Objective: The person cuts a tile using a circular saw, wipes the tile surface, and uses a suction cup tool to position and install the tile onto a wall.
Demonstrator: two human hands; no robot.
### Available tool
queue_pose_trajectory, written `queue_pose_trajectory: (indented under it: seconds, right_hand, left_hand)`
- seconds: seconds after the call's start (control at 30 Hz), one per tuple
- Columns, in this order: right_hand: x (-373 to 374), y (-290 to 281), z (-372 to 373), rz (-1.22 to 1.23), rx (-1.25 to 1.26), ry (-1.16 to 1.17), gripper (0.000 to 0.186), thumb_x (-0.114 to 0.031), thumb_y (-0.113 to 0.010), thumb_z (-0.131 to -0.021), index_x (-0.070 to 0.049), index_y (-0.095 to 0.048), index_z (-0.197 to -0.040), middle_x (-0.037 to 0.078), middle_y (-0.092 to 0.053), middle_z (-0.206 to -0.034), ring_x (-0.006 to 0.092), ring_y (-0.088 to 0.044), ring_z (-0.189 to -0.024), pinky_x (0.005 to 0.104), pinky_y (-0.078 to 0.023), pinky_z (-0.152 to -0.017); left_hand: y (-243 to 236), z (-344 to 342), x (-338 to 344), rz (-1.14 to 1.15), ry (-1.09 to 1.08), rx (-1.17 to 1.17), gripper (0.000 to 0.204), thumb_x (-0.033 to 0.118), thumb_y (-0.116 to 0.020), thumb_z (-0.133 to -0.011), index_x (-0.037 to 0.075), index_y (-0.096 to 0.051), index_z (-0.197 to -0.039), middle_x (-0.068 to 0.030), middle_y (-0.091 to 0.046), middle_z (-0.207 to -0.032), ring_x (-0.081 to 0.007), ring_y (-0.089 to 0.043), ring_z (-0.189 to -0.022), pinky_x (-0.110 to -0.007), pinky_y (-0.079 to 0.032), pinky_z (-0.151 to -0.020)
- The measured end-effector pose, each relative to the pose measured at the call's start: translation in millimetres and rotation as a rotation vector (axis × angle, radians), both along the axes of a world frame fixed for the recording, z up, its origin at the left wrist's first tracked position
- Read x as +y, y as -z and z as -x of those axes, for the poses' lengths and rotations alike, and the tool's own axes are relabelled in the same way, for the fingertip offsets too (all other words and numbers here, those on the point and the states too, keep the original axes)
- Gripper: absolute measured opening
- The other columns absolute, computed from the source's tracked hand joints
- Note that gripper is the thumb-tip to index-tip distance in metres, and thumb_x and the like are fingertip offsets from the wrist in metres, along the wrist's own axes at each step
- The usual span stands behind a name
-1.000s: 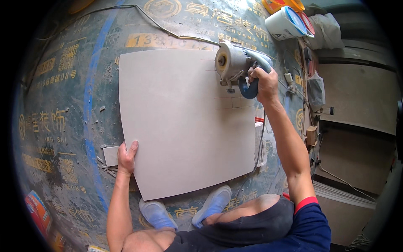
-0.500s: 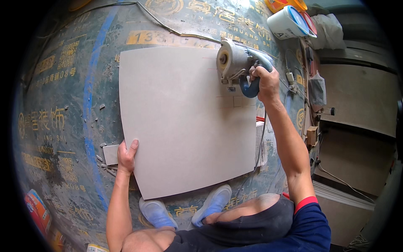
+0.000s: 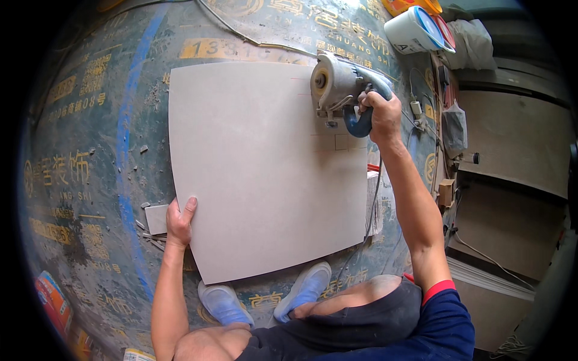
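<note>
Head view: gripping the handheld tile cutter [image 3: 337,84] by its dark blue loop handle with the right hand [image 3: 385,117], wrapping the fingers around it. Clamping the left edge of the large beige tile [image 3: 265,174] with the left hand [image 3: 179,221], laying the thumb on top and hiding most of the fingers. Positioning the tile over the printed floor sheeting [image 3: 66,138], just ahead of the shoes [image 3: 226,304]. Holding the cutter at the far right corner; leaving contact unclear.

Differing only slightly from the earlier frames: appearing a little higher in the picture, floor included; keeping both grips and the same corner.

Counting two hands, one cutter, one tile, one small drawn square [image 3: 341,142] on it, two shoes, one tile offcut [image 3: 157,219] beside the left hand, one blue-lidded white bucket [image 3: 406,35].
</note>
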State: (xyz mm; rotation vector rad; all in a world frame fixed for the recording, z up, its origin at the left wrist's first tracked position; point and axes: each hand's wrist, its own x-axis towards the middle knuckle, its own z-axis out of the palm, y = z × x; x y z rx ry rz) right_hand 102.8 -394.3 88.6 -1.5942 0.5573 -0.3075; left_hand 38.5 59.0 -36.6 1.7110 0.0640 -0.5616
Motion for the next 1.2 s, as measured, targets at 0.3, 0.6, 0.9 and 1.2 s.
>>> queue_pose_trajectory:
  seconds: [0.3, 0.6, 0.9, 1.2]
  right_hand:
    - [1.0, -0.7, 0.0, 0.013, 0.004, -0.004, 0.009, -0.003, -0.055, -0.073, 0.001, -0.062, -0.076, 0.006, -0.060, -0.067, 0.0126, -0.054, -0.054, 0.0250, -0.045, -0.053]
    - [0.4, 1.1, -1.1, 0.011, 0.001, -0.004, 0.009, -0.003, -0.055, -0.073, 0.002, -0.062, -0.076, 0.006, -0.060, -0.067, 0.0130, -0.054, -0.054, 0.0253, -0.045, -0.053]
    - [0.3, -0.5, -0.9, -0.022, 0.029, 0.016, 0.008, -0.002, -0.055, -0.072, 0.002, -0.061, -0.074, 0.007, -0.060, -0.066, 0.0143, -0.054, -0.054, 0.0266, -0.046, -0.053]
    - [0.7, -0.8, 0.1, -0.013, 0.037, 0.022, 0.007, -0.003, -0.056, -0.072, 0.002, -0.062, -0.074, 0.007, -0.060, -0.066, 0.0146, -0.054, -0.054, 0.0270, -0.045, -0.053]
  left_hand:
    - [0.0, 0.3, 0.6, 0.021, -0.006, 0.043, 0.052, 0.040, -0.056, -0.094, -0.008, -0.059, -0.115, -0.0173, -0.067, -0.107, -0.0248, -0.062, -0.098, -0.034, -0.046, -0.089]
    - [-3.8, -1.3, -0.1, 0.004, 0.024, 0.022, 0.052, 0.040, -0.055, -0.094, -0.008, -0.059, -0.115, -0.0178, -0.067, -0.107, -0.0251, -0.062, -0.098, -0.034, -0.046, -0.088]
    - [-3.2, -0.5, -1.6, -0.010, 0.003, 0.005, 0.052, 0.040, -0.055, -0.094, -0.008, -0.060, -0.113, -0.0177, -0.068, -0.104, -0.0252, -0.063, -0.095, -0.034, -0.047, -0.087]
    - [-6.3, -0.8, -3.3, -0.020, 0.007, 0.001, 0.052, 0.040, -0.056, -0.094, -0.008, -0.060, -0.113, -0.0174, -0.068, -0.104, -0.0240, -0.063, -0.095, -0.034, -0.047, -0.086]
